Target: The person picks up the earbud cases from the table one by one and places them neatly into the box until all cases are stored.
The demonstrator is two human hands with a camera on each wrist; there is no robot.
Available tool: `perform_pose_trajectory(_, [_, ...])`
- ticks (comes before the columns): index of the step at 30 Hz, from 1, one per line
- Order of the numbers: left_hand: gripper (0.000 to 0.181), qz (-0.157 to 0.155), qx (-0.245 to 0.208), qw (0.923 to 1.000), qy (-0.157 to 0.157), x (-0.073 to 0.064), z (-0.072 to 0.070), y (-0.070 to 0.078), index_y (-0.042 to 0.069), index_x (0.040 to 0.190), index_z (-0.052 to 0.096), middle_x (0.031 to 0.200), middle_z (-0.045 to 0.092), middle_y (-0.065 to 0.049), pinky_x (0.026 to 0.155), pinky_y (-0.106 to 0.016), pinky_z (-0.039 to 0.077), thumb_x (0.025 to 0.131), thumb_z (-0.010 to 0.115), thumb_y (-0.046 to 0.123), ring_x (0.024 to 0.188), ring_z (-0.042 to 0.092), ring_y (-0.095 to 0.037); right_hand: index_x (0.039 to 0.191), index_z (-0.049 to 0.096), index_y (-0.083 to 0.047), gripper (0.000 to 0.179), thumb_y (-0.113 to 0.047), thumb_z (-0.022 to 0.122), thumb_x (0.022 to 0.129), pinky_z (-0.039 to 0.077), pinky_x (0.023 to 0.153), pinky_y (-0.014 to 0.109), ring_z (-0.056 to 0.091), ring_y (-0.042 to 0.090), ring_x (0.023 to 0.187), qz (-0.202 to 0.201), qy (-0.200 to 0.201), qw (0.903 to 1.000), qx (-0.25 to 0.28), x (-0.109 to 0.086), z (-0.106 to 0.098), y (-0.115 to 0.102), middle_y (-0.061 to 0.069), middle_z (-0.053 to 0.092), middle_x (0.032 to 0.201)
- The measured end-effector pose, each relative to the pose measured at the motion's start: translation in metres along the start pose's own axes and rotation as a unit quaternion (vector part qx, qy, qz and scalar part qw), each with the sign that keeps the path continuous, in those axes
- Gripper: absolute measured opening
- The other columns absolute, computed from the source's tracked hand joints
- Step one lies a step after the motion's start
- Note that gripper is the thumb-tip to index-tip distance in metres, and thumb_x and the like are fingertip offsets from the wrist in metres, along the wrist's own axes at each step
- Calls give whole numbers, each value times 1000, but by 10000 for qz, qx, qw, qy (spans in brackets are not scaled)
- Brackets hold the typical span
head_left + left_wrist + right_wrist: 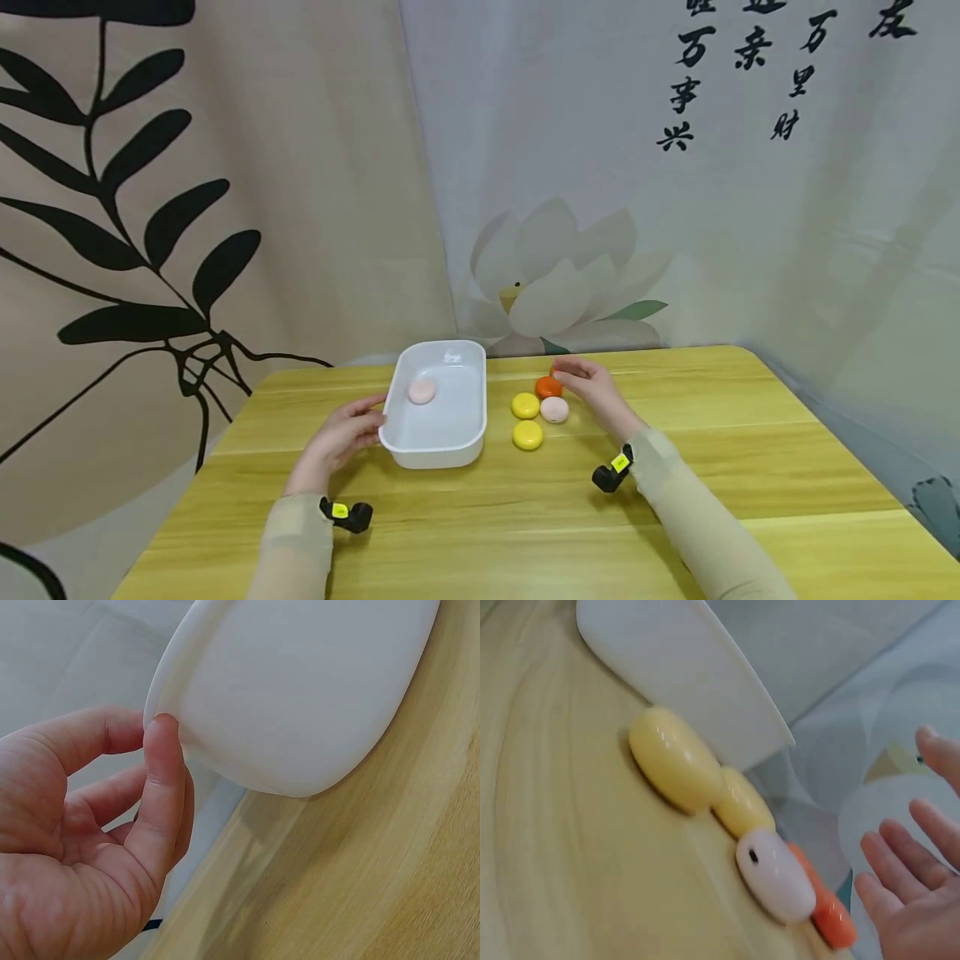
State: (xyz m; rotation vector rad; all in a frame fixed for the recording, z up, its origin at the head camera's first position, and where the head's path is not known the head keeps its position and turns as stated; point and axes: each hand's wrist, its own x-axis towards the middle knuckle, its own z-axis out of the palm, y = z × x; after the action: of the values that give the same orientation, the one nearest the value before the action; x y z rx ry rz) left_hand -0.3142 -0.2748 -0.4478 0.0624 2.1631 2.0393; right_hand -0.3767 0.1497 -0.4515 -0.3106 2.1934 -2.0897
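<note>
My left hand (347, 433) pinches the left rim of a white rectangular tub (438, 461) with rounded corners; in the left wrist view the thumb and a finger (161, 780) meet at the rim of the tub (285, 690). A pale pink glossy disc (422, 391) lies inside. Right of the tub are two yellow discs (527, 435), another pale pink disc (554, 410) and an orange disc (548, 387). My right hand (592, 390) hovers by a second orange piece, mostly hidden. In the right wrist view its fingers (900, 862) are spread, apart from the orange discs (834, 922).
Everything stands on a wooden table (465, 542) with its far edge against a printed curtain (337, 183). Black wrist cameras (352, 517) are strapped to both sleeves. A small dark mark shows on the pink disc (776, 881) in the right wrist view.
</note>
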Motion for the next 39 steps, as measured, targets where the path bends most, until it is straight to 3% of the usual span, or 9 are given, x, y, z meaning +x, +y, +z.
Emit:
perform_pose_trajectory(7, [57,-25,59,10000,5,-3,-3,-3,-8,145,33,95,60,-7,73,-26,55,94,57,2,78,60,-15,136,53,-1,49,-19,67,92,37,106,40,49,25,123,322,54,9993,-186,-6,-11,24,15,54,136])
perform_pose_trajectory(14, [57,-69,5,10000,64,-4,-2,-7,-9,145,34,95,60,-9,74,-27,55,94,57,2,78,62,-16,134,52,5,51,-15,69,91,38,106,37,50,23,122,421,-206,9984,314,-9,-12,38,19,50,137])
perform_pose_trajectory(22, [57,-56,80,9999,58,-3,-3,-5,-7,146,33,96,58,-8,73,-24,54,95,57,2,79,60,-15,128,60,1,47,-19,73,87,32,108,44,51,26,121,195,-278,9986,-409,-3,-11,40,14,59,129])
perform_pose_trajectory(27, [57,-42,167,9998,46,0,-3,-1,-6,146,34,99,58,-8,74,-24,54,95,58,5,81,60,-15,128,60,-1,49,-18,76,85,35,106,47,53,28,119,141,-355,9952,-897,-5,-9,37,14,59,129])
perform_pose_trajectory(39, [57,-4,64,10000,-21,-1,0,-1,-8,146,33,96,59,-7,73,-24,55,95,57,2,78,60,-14,129,60,-2,51,-14,77,83,40,102,46,53,29,118,93,-401,9910,-1273,-7,-10,35,14,59,129])
